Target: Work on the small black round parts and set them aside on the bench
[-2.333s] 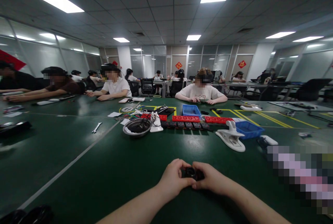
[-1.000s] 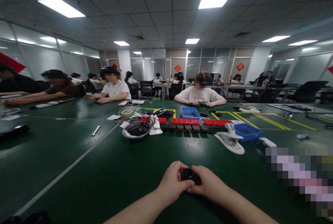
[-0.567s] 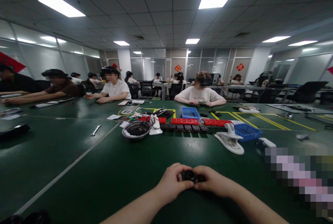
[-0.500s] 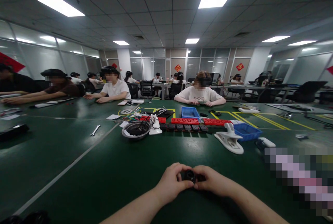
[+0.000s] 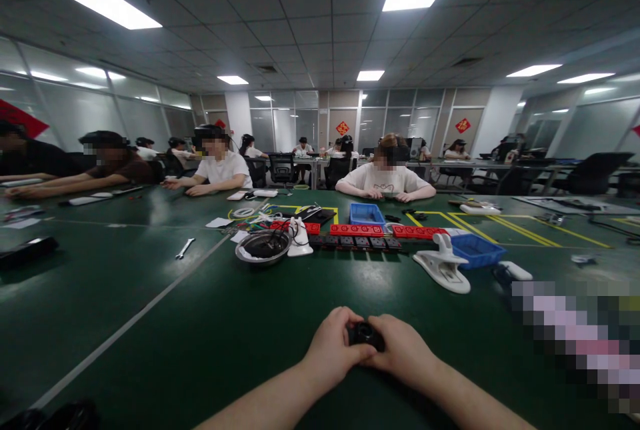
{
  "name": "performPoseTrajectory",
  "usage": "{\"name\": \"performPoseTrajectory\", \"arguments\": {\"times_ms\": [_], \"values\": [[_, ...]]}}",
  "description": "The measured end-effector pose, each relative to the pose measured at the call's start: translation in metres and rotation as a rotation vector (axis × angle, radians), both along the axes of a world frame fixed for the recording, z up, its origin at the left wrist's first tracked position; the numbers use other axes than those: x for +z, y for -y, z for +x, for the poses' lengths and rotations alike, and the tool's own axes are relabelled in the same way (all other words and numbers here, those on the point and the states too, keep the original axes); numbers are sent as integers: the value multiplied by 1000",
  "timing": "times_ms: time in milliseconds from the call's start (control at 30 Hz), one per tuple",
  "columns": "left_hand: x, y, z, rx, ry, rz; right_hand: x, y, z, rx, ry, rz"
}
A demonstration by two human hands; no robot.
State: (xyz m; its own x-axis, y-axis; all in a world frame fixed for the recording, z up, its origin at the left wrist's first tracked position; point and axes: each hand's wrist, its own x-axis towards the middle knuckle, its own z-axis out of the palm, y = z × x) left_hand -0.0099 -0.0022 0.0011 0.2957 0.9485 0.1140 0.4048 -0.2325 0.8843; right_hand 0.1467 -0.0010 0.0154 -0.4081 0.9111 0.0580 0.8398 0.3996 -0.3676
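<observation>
A small black round object (image 5: 367, 332) with a dark ring-shaped opening on top is held between both hands, low in the middle of the head view. My left hand (image 5: 336, 343) grips it from the left, thumb in front and fingers behind. From the right, my right hand (image 5: 400, 345) closes round its other side. The fingertips of both hands are close together, and part of the object is hidden by them. Beneath lies the dark green table (image 5: 240, 337).
Ahead lie a metal bowl (image 5: 245, 256) with black cable, a white stand (image 5: 299, 241), red socket strips (image 5: 356, 230), a white clamp base (image 5: 444, 269) and blue trays (image 5: 476, 251). A wrench (image 5: 185, 248) is at left. Several people sit around.
My right hand has wrapped further round the black object, its fingers now closer over the far and near sides. Both hands still hold it in nearly the same place.
</observation>
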Motion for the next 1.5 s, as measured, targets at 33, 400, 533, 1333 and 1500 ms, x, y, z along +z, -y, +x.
{"name": "performPoseTrajectory", "arguments": {"times_ms": [33, 400, 533, 1333, 1500], "values": [[-1, 0, 0, -10, 1, 0, 1, 0, 1, 12, -8, -24], [0, -2, -3, -101, 26, -10, 20, -6, 18, 230, -345, -408], [3, -1, -3, -104, 38, -15, 20, -6, 18, 233, -357, -410], [0, -2, -2, -99, 48, -8, 8, -10, 15, 214, -276, -268], [2, -1, -3, -107, 42, -11, 6, -12, 16, 216, -269, -252]]}}
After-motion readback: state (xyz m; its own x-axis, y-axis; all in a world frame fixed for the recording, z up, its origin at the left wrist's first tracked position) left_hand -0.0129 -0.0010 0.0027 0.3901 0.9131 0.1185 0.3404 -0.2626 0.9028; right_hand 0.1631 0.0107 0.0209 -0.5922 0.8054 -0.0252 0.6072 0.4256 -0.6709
